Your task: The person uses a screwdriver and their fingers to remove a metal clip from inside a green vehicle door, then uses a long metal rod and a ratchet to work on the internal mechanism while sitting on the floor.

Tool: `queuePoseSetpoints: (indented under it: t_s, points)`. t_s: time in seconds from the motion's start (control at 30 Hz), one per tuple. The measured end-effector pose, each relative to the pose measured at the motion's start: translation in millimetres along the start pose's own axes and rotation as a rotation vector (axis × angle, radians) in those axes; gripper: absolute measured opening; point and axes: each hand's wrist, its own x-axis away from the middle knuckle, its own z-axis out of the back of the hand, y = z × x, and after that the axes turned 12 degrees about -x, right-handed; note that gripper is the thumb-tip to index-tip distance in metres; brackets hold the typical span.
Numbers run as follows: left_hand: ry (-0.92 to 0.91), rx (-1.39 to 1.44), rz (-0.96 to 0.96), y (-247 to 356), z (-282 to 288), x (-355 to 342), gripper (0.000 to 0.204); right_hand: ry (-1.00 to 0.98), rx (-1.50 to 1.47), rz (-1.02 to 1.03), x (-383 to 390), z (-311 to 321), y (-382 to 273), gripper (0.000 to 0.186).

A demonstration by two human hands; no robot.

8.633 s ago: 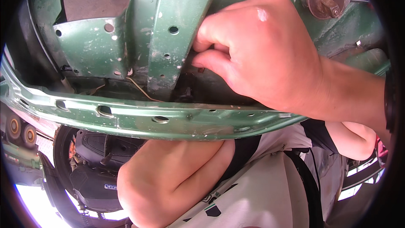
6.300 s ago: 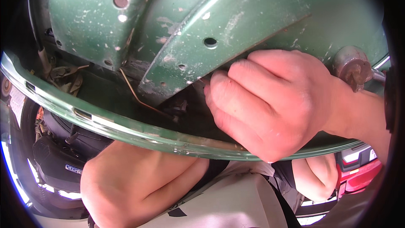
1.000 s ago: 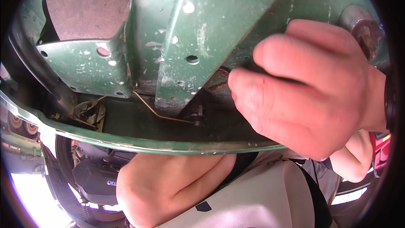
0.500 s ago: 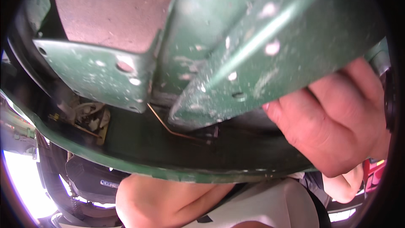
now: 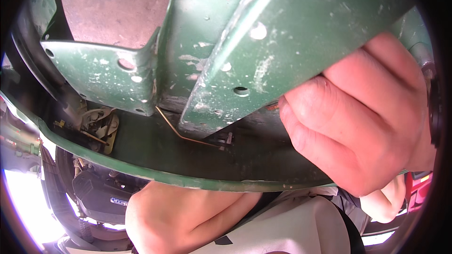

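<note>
At the right, my right hand (image 5: 353, 113) is closed in a fist against the lower edge of a green painted metal panel (image 5: 301, 37). Its curled fingertips reach in under that edge, so anything pinched in them is hidden. Holes and chipped white spots mark the panel, which has a raised ridge along it. Left of it is a green flange (image 5: 101, 68) with a round hole, below a wide cutout. Between the flange and the panel's tip, a thin bent copper-coloured rod (image 5: 175, 130) runs down into a dark channel. My left hand is out of sight.
A curved green rim (image 5: 188, 182) bounds the dark channel below. Inside its left end sits a metal latch-like mechanism (image 5: 101, 124). Below the rim are a bent bare limb (image 5: 165, 211) and white cloth (image 5: 282, 226). A black machine part (image 5: 99, 195) stands lower left, something red (image 5: 419, 193) lower right.
The panel and rod appear further left and higher, the rim higher too, as the view shifts. My right hand sits further left and higher in the picture, still closed at the panel's edge.
</note>
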Motion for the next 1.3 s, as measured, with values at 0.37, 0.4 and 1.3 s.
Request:
queuePoseSetpoints:
  t_s: [0.37, 0.4, 1.3]
  points:
    - [0.052, -0.032, -0.225, -9.6, -4.4, 5.7, 0.040, 0.027, 0.008, 0.170, 16.3, 1.1, 6.2, 0.029]
    - [0.027, -0.019, -0.173, -1.7, 1.7, 0.8, 0.040, 0.017, 0.011, 0.189, 22.6, 2.8, 5.6, 0.029]
    - [0.005, 0.004, -0.214, 3.0, -10.4, -6.6, 0.038, 0.081, 0.069, 0.246, 26.5, -10.7, 5.0, 0.020]
